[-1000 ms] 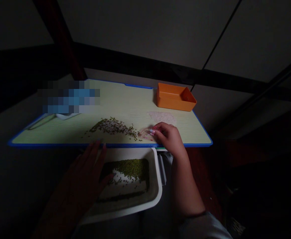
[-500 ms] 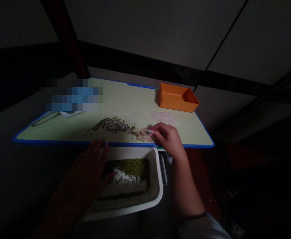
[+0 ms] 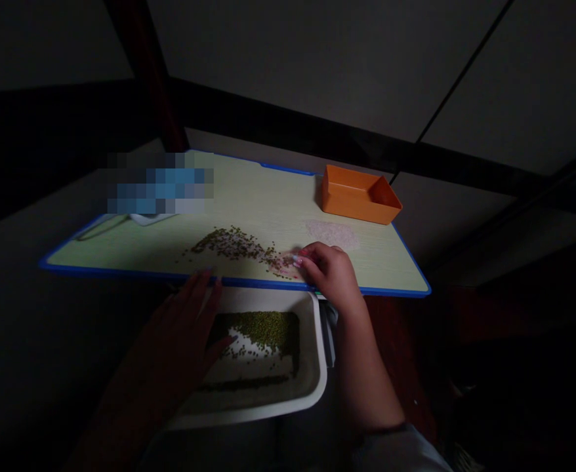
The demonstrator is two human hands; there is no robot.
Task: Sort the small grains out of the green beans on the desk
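Note:
My right hand (image 3: 334,272) rests at the near edge of a pale yellow table, thumb and fingertips pinched together; what is between them, if anything, is too small to make out. Just left of the fingertips, over a pinkish mark, ends a spread of green beans (image 3: 229,244) mixed with whitish grains. Fingers apart and holding nothing, my left hand (image 3: 184,328) reaches over the left side of a white basin (image 3: 320,367), its fingertips by the table edge. Inside the basin lie more green beans (image 3: 268,328), heaped toward the back right. Beyond my right hand is a flat patch of whitish grains (image 3: 332,233).
An orange open box (image 3: 361,203) stands at the table's back right. On the left, a blurred-out blue item (image 3: 160,190) sits above a white object with a cable. The table (image 3: 268,203) has a blue rim; a wall rises behind it.
The view has shifted slightly, so the table and its things appear farther right. My right hand has moved a little left across the table, still pinched. The left hand stays over the basin.

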